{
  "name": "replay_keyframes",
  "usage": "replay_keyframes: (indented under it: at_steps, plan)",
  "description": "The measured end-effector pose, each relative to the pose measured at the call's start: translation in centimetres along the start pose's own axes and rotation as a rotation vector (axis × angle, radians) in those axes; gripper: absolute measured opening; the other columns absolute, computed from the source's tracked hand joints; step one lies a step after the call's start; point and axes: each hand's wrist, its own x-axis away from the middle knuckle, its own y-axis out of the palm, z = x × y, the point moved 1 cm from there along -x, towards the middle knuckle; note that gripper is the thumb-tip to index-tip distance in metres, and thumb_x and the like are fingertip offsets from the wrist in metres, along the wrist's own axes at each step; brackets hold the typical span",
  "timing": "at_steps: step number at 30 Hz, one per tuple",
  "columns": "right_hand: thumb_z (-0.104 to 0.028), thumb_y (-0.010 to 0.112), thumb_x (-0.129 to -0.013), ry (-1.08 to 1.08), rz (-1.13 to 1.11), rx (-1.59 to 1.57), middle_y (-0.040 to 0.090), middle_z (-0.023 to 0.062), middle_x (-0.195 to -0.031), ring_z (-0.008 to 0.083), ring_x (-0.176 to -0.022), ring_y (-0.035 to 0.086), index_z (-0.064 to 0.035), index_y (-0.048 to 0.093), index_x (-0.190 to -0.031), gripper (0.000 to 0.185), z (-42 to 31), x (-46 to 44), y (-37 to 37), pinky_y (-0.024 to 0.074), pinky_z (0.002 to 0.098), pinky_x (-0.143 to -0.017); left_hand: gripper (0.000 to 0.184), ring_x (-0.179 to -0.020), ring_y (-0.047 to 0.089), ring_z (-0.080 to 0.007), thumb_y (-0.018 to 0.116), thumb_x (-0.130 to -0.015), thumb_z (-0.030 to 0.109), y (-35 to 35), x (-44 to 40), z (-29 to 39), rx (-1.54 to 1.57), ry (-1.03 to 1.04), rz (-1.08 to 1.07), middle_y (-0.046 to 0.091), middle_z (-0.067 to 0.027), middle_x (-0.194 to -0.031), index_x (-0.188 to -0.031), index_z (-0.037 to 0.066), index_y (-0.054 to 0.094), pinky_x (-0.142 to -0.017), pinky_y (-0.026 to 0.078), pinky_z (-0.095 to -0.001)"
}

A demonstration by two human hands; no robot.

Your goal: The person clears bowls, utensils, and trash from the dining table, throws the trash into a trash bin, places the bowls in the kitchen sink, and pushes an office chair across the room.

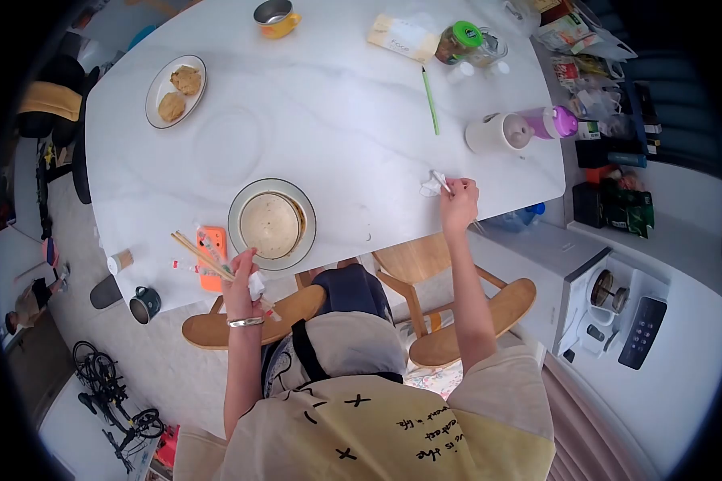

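Chopsticks point(194, 247) stick out of my left hand point(239, 287), which is closed around them together with a crumpled white tissue point(256, 284) and some printed wrapper. Beneath the chopsticks lies an orange phone point(212, 276) near the table's edge. Just right of that hand, a bowl with a beige, specked inside point(269, 225) sits on a rimmed plate point(308, 248). At the table's right side, my right hand point(460, 204) pinches a crumpled white tissue point(431, 187). Something thin shows below its wrist side; I cannot make out what.
The white table point(337, 120) also bears a plate point(153, 103) with two browned patties, a yellow cup point(277, 21), jars point(460, 42), a green pencil point(431, 103), a white canister point(489, 135) and a purple bottle point(555, 123). A dark mug point(144, 305) stands at the left edge. Wooden chairs point(413, 260) are close in front.
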Motion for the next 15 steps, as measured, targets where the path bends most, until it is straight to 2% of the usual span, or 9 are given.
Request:
replay_keyframes:
  at_steps: [3, 6, 10, 13, 15]
  plan:
    - [-0.004, 0.060, -0.066, -0.070, -0.138, -0.018, 0.050, 0.0063, -0.088, 0.0232, -0.080, 0.051, -0.0084, 0.059, -0.092, 0.027, -0.6, 1.3, -0.2, 0.0445, 0.0333, -0.065, 0.016, -0.044, 0.040, -0.0022, 0.059, -0.078, 0.015, -0.8, -0.5, -0.5, 0.002, 0.008, 0.056, 0.046, 0.0040, -0.058, -0.088, 0.002, 0.060, -0.036, 0.028, -0.0154]
    - [-0.005, 0.058, -0.069, -0.108, -0.122, -0.119, 0.049, 0.0069, -0.088, 0.0235, -0.084, 0.050, -0.0123, 0.061, -0.092, 0.025, -0.6, 2.1, 0.4, 0.0461, 0.0353, -0.062, 0.015, -0.042, 0.039, -0.0025, 0.059, -0.078, 0.015, -0.9, -0.7, -0.4, -0.021, 0.008, 0.017, 0.046, 0.0037, -0.057, -0.087, 0.003, 0.059, -0.034, 0.027, -0.0158]
    - [0.000, 0.058, -0.066, -0.024, 0.000, -0.166, 0.050, 0.0090, -0.089, 0.0248, -0.083, 0.051, -0.0099, 0.061, -0.092, 0.028, -1.4, 1.6, -0.4, 0.0454, 0.0351, -0.064, 0.014, -0.039, 0.039, -0.0025, 0.058, -0.079, 0.017, -1.3, -0.7, 0.0, -0.003, 0.022, -0.015, 0.046, 0.0038, -0.056, -0.086, 0.005, 0.058, -0.031, 0.025, -0.0168]
    - [0.001, 0.058, -0.066, 0.008, 0.024, -0.244, 0.050, 0.0097, -0.087, 0.0264, -0.079, 0.052, -0.0065, 0.059, -0.088, 0.023, -0.6, 0.3, 0.4, 0.0449, 0.0358, -0.064, 0.014, -0.039, 0.039, -0.0020, 0.058, -0.079, 0.018, -1.5, -0.9, 0.1, -0.014, -0.001, -0.019, 0.046, 0.0044, -0.055, -0.085, 0.005, 0.058, -0.030, 0.024, -0.0166]
    - [0.002, 0.056, -0.066, 0.130, 0.017, -0.312, 0.050, 0.0111, -0.087, 0.0279, -0.078, 0.052, -0.0041, 0.058, -0.085, 0.020, -0.3, -0.8, 1.1, 0.0446, 0.0367, -0.064, 0.015, -0.038, 0.039, -0.0018, 0.058, -0.079, 0.019, -1.4, -0.9, 0.1, -0.011, 0.009, -0.034, 0.046, 0.0045, -0.055, -0.086, 0.006, 0.058, -0.030, 0.024, -0.0163]
